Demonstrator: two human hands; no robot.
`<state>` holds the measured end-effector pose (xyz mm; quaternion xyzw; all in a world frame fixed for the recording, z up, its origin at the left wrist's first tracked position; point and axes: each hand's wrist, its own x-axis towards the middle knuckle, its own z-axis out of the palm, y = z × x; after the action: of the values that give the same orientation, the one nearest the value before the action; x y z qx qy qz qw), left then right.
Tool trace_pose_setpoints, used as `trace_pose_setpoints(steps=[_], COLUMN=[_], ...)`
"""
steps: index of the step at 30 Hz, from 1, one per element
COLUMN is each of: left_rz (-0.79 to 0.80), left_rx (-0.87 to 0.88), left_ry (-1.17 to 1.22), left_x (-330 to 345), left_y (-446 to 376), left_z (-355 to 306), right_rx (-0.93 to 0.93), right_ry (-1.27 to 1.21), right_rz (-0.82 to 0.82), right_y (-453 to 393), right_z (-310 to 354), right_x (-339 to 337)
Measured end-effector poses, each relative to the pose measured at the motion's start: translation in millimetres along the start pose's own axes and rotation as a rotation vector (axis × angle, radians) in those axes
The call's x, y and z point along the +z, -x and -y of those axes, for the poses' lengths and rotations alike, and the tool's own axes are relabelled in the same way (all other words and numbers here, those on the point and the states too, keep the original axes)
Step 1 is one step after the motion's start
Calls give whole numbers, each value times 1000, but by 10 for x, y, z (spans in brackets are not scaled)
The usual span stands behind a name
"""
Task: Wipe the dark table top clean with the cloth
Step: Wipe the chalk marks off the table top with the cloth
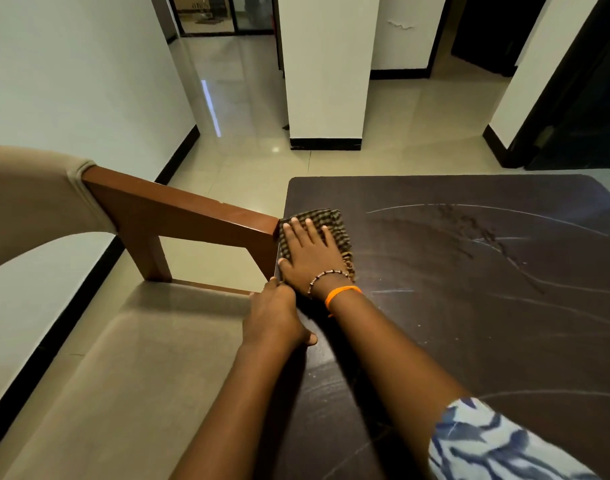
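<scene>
The right hand (308,252) lies flat, fingers straight and spread, pressing the checked cloth (322,233) onto the dark table top (469,306). The cloth sits near the table's far left corner, its left side at the table's left edge, just beside the end of a wooden armrest (179,213). A beaded bracelet (326,277) and an orange thread (341,294) circle the right wrist. The left hand (275,315) grips the table's left edge just nearer than the cloth, fingers curled over the side and the thumb resting on the top surface. Pale arcs and smeared streaks (487,237) cross the table top toward its right side. The armrest belongs to a beige-cushioned seat (123,375) standing against the table's left edge. A blue-and-white patterned sleeve (497,445) covers the right upper arm.
</scene>
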<state>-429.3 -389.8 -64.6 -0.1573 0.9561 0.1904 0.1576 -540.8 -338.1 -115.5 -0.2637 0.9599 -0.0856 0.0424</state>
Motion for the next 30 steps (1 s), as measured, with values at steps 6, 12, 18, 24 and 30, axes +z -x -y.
trace_pose_setpoints(steps=[6, 12, 18, 24, 30], left_rz=[-32, -20, -54, -24, -9], left_rx=[-63, -99, -49, -12, -3], left_ry=[-68, -25, -93, -177, -203], left_x=[-142, -163, -129, -121, -145], left_y=[-311, -501, -556, -559, -530], left_z=[-230, -237, -196, -174, -188], right_rx=[134, 695, 529, 55, 168], right_ry=[102, 37, 18, 9, 27], right_rz=[-44, -102, -112, 1, -30], right_y=[259, 651, 77, -699, -764], right_z=[-1160, -2233, -1515, -385, -1311], right_x=[-259, -450, -289, -72, -276])
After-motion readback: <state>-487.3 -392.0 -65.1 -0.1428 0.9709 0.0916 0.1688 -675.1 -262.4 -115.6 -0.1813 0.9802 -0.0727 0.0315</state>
